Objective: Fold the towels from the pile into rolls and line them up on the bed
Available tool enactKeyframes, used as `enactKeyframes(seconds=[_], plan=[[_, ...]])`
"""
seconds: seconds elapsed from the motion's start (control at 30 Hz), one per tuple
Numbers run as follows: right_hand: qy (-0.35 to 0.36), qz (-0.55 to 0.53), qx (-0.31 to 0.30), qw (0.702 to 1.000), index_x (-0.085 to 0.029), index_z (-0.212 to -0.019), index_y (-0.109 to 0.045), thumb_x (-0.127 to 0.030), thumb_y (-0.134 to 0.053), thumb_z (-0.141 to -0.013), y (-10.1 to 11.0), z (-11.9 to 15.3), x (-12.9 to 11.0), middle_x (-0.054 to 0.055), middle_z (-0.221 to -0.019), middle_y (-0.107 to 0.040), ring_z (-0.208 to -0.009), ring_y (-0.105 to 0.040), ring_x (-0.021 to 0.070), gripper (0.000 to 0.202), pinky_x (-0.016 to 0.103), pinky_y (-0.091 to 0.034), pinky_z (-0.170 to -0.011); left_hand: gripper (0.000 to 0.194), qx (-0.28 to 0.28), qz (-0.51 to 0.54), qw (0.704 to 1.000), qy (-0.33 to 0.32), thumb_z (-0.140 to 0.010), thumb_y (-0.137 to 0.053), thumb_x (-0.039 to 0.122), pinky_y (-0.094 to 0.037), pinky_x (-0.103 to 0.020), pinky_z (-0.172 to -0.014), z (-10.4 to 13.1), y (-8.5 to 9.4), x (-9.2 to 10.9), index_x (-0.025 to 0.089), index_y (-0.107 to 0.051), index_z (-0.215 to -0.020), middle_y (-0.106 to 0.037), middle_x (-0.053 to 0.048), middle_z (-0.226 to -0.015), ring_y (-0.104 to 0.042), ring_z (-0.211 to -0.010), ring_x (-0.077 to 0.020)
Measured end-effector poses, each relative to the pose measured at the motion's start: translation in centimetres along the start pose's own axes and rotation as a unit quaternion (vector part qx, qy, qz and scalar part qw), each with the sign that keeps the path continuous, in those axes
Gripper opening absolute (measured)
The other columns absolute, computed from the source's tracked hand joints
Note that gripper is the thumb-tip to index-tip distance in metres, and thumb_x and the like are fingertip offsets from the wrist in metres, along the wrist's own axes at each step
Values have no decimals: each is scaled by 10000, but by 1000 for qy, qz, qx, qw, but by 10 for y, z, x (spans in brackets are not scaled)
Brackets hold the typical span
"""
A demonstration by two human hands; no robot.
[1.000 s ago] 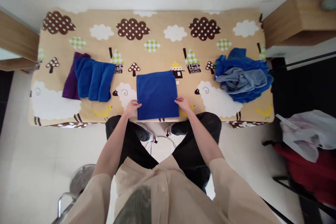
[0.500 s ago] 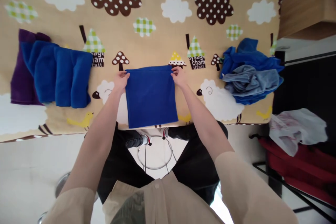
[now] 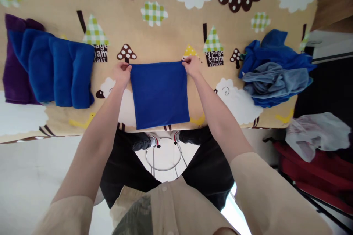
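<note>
A blue cloth [image 3: 160, 95] lies flat and roughly square on the patterned tablecloth [image 3: 165, 46], close to the table's front edge. My left hand [image 3: 122, 73] pinches its far left corner between thumb and fingers. At the far right corner, my right hand [image 3: 192, 65] grips the cloth the same way. Between the two hands the far edge runs nearly straight. Off to the left sits a row of folded blue cloths [image 3: 63, 71], overlapping a purple cloth [image 3: 18, 66]. A crumpled heap of blue cloths [image 3: 275, 49] lies to the right, with a grey-blue cloth [image 3: 277, 80] on top.
Right of the table, a white plastic bag [image 3: 320, 134] rests on a dark red item [image 3: 317, 176]. A wooden box-like piece [image 3: 335, 0] stands at the far right corner. Below the table edge, a round metal stool ring [image 3: 164, 169] shows between my legs.
The cloth's far edge, doubled with a visible fold line before, now looks even and single. Both hands keep hold of the corners. The view has shifted slightly closer.
</note>
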State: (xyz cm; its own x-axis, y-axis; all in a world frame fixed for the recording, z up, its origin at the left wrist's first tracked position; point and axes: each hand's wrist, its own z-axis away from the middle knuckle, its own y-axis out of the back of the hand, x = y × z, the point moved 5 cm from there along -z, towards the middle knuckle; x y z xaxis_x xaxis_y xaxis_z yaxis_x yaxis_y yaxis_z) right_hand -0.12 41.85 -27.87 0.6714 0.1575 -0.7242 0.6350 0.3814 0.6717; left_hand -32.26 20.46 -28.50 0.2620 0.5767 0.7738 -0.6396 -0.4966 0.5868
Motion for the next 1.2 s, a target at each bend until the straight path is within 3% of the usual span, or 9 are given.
enactKeyframes(seconds=[0.3,0.47,0.6,0.7,0.77,0.9,1.0,1.1,1.2], plan=[[-22,67,-69,995,-124,-1058,-729,-499,-649,-957,-7,-11,11,124,-972,-714,-1031,-711,260,397,490,-538,-1061,217,-135,-189,972,-29,-790,-835,202,-505,-434,-1057,-16,1,24,133,-751,-978,-700,-90,-950,-671,-1016,-265],[-37,105,0,994,-138,-1178,-692,-498,-562,-1029,3,-16,3,173,-1165,-691,-1224,-630,316,410,561,-456,-1149,242,-76,-158,984,-46,-925,-714,227,-420,-455,-1156,-25,4,44,135,-678,-1145,-688,-91,-1151,-591,-1185,-223],[61,132,88,986,-130,-1410,-590,-435,-362,-1112,-14,28,-52,208,-1509,-522,-1508,-407,393,484,711,-246,-1241,396,2,-126,980,-156,-1012,-615,271,-186,-568,-1299,16,-13,83,136,-544,-1378,-507,-109,-1539,-341,-1491,-241],[194,159,-12,968,-168,-1581,-454,-419,-303,-1126,-49,80,-82,135,-1683,-387,-1603,-294,303,541,598,-194,-1317,480,-111,-84,957,-256,-1022,-575,370,-31,-532,-1358,57,-42,90,213,-526,-1473,-401,-46,-1667,-171,-1616,-238],[233,176,-82,953,-204,-1626,-405,-459,-291,-1125,-60,101,-78,87,-1724,-340,-1635,-229,258,573,550,-148,-1348,550,-161,-56,952,-254,-988,-605,430,-13,-519,-1365,67,-50,77,228,-542,-1495,-383,-43,-1687,-108,-1648,-254],[170,177,-68,967,-228,-1675,-316,-506,-247,-1123,-41,84,-42,55,-1753,-272,-1662,-132,244,623,596,-39,-1354,673,-133,-27,979,-154,-912,-699,483,-1,-488,-1372,45,-39,47,245,-550,-1524,-334,-43,-1720,-39,-1663,-274],[120,180,-42,975,-192,-1679,-298,-469,-244,-1124,-33,65,-43,72,-1758,-254,-1664,-103,251,622,624,20,-1345,692,-112,-59,977,-170,-951,-636,454,87,-482,-1364,40,-37,55,210,-490,-1582,-243,-48,-1760,-14,-1667,-269],[119,192,-35,974,-129,-1664,-309,-428,-243,-1130,-47,90,-68,105,-1771,-209,-1666,-62,263,616,624,47,-1337,693,-125,-90,963,-219,-991,-555,409,129,-501,-1350,76,-52,68,141,-433,-1618,-195,-83,-1773,8,-1669,-277],[127,195,-70,970,-138,-1665,-326,-401,-184,-1132,-68,148,-80,93,-1778,-187,-1672,-50,235,611,564,16,-1355,674,-187,-85,950,-236,-1007,-516,419,62,-520,-1362,135,-71,62,169,-431,-1627,-245,-75,-1760,-55,-1666,-283]])
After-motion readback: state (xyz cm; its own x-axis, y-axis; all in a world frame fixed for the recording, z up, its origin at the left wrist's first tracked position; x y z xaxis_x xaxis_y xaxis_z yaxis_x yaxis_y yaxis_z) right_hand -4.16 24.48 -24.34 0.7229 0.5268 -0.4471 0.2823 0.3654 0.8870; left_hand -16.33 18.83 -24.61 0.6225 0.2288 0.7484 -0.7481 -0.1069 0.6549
